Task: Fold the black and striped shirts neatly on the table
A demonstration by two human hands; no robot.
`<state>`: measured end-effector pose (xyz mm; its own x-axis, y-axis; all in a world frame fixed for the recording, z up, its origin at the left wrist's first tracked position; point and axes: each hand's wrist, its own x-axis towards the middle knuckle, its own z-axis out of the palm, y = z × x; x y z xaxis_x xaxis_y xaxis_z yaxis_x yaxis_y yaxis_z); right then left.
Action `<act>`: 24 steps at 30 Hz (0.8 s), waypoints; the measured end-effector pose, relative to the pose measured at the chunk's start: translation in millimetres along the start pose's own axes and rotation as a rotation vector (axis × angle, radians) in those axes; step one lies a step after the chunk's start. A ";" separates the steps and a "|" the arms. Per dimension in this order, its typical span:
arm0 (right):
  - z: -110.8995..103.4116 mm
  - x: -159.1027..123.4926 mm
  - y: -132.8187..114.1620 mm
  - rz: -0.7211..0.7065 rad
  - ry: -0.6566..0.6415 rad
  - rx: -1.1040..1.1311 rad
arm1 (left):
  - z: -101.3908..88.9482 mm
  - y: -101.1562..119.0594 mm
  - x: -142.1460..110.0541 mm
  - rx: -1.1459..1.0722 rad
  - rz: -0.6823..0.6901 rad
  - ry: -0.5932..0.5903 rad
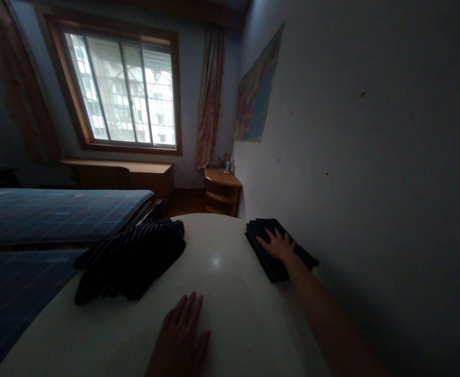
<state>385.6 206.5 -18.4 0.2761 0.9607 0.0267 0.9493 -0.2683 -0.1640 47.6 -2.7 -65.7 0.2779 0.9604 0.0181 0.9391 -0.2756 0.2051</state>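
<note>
My right hand (279, 244) rests with spread fingers on top of a flat stack of folded dark cloth (261, 246), which lies on the white table (217, 283) beside the wall. Palm down near the front of the table, my left hand (182, 330) has its fingers stretched out and holds nothing. To its upper left sits a crumpled heap of black clothing (143, 262), with thin pale stripes along its upper part. The heap reaches over the table's left edge. Dim light hides the folds of both dark piles.
A bed with a plaid blue mattress (57, 214) stands left of the table. Behind are a wooden desk (143, 167) under the window (123, 89) and a corner shelf (222, 180) with small items. The wall (371, 183) closes off the right side.
</note>
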 end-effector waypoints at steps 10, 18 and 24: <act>-16.9 -6.0 5.1 -0.093 0.274 0.143 | -7.1 5.6 -1.9 -0.025 -0.019 -0.013; -1.4 -99.5 -37.0 -0.557 0.312 0.057 | -10.4 9.6 -4.0 -0.009 -0.027 0.004; 38.5 -165.3 -59.7 -0.509 0.000 0.056 | -6.2 6.4 -4.8 -0.005 -0.012 0.032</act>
<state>277.5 66.4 -51.1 -0.2195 0.9685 0.1172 0.9539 0.2383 -0.1823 51.0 -8.9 -58.5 0.2597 0.9646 0.0466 0.9414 -0.2636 0.2104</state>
